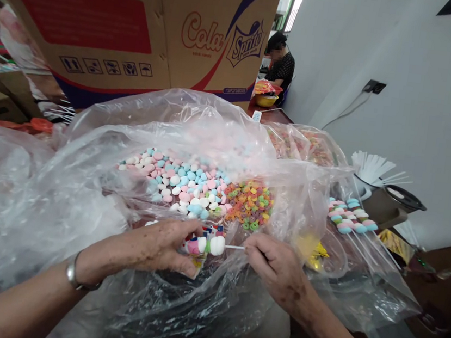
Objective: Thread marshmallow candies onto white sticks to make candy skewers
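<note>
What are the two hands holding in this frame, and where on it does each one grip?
One candy skewer, held between both hands: the left hand pinches its candy-threaded end, and the right hand pinches its bare stick end.

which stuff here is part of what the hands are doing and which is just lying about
In hand: left hand, right hand, white stick, threaded candies, pastel candies, ring candies.
Lying about: cardboard box, filled sticks, spare sticks.

One head-worn view, forward and down, close above left hand and right hand pinching a candy stick, bags just beyond the grip, box farther back
</note>
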`<move>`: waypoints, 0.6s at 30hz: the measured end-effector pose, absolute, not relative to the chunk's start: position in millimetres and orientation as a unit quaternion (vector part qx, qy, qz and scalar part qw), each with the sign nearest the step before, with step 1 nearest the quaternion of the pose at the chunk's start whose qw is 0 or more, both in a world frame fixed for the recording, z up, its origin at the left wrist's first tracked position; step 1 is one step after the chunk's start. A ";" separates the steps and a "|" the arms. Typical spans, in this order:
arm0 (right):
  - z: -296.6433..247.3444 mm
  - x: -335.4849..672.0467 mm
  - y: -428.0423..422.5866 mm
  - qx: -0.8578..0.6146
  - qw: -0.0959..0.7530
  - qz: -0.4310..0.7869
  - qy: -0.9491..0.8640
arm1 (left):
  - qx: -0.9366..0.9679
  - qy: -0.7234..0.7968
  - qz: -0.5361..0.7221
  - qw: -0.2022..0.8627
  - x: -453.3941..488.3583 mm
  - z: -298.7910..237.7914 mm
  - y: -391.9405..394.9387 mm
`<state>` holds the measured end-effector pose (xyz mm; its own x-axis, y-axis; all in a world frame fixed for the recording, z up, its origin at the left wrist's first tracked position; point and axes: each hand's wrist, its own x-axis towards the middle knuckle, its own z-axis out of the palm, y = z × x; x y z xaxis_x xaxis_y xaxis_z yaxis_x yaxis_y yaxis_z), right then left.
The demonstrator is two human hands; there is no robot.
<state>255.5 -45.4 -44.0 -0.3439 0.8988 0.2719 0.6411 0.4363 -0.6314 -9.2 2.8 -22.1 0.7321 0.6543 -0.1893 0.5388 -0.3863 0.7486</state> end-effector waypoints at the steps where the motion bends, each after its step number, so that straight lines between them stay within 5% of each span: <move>1: -44.1 256.0 -45.6 -0.484 0.308 0.213 -0.791 | 0.829 0.375 0.048 0.412 -11.8 -20.8 4.0; 13: -42.6 257.3 -38.8 -0.359 0.313 0.006 -0.879 | 0.825 0.411 0.087 0.378 -36.1 -40.8 5.7; 18: -42.6 256.4 -41.5 -0.374 0.319 0.010 -0.871 | 0.829 0.404 0.089 0.376 -39.5 -35.7 5.4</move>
<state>256.4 -41.5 -42.6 -0.5175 0.6578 0.5472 0.6445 0.7203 -0.2564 -39.5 5.4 -35.7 0.6584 0.7362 -0.1567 0.6029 -0.3912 0.6953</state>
